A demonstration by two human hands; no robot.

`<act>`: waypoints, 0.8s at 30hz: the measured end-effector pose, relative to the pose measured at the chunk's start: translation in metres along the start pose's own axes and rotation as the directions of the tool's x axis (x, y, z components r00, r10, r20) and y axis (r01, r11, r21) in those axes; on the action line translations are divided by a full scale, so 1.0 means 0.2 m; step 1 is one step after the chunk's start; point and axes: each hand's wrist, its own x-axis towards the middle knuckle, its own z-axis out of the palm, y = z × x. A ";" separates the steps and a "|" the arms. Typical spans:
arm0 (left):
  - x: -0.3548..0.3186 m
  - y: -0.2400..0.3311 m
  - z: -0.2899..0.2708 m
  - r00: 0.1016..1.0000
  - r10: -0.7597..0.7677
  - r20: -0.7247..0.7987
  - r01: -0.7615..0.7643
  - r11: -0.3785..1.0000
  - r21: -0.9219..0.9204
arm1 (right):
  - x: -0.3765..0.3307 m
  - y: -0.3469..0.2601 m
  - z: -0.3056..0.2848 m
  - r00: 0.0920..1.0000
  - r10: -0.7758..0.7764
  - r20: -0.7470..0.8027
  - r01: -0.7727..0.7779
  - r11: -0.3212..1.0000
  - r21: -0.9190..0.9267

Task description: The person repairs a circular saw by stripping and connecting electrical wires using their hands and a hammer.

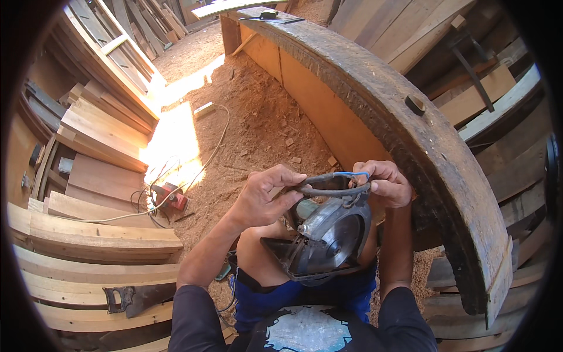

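Observation:
A dark power cable [328, 192] is bent into a loop in front of me, a blue wire showing at its right end. My left hand [271, 193] pinches the loop's left bend between thumb and fingers. At the other end, my right hand [387, 183] grips the cable beside the blue wire. Below both hands a circular saw [331, 240] rests on my lap, its round blade and grey guard facing up. Part of the saw's body is hidden behind the cable and my hands.
A long, thick workbench [375, 82] curves along the right, with a black ring-like piece [415, 105] on it. Stacked boards [105, 240] line the left, a handsaw [141, 299] lying on them. A red power tool [170, 198] and a white power strip [204, 110] lie on the sawdust-covered floor.

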 end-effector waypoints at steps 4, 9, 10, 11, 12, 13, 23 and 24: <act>0.02 0.07 0.00 1.000 -0.006 -0.011 0.007 0.997 0.074 | -0.01 0.01 0.00 0.998 0.028 -0.056 -0.028 1.000 -0.004; 0.03 0.07 0.00 0.999 -0.045 -0.015 0.046 0.997 0.054 | -0.04 0.05 0.00 0.993 0.020 -0.113 -0.014 0.998 0.054; 0.02 0.07 0.00 1.000 -0.028 -0.009 0.028 0.998 0.052 | -0.04 0.05 0.00 0.994 0.015 -0.112 -0.006 0.996 0.083; 0.02 0.08 0.00 0.999 -0.030 -0.014 0.031 0.998 0.053 | -0.04 0.06 0.00 0.994 0.019 -0.108 -0.009 0.996 0.087; 0.02 0.09 0.00 0.999 -0.043 -0.014 0.043 0.997 0.057 | -0.03 0.06 0.01 0.994 0.014 -0.109 -0.005 0.996 0.086; 0.02 0.10 0.00 0.998 -0.055 -0.013 0.056 0.997 0.060 | -0.03 0.06 0.02 0.994 0.010 -0.110 0.000 0.996 0.085; 0.01 0.08 0.02 0.996 -0.083 -0.043 0.083 0.997 -0.007 | -0.03 0.03 0.04 0.986 0.024 -0.165 -0.028 0.999 -0.026; 0.00 0.09 0.01 0.996 -0.081 -0.042 0.081 0.997 -0.002 | -0.03 0.03 0.03 0.987 0.022 -0.162 -0.027 0.999 -0.032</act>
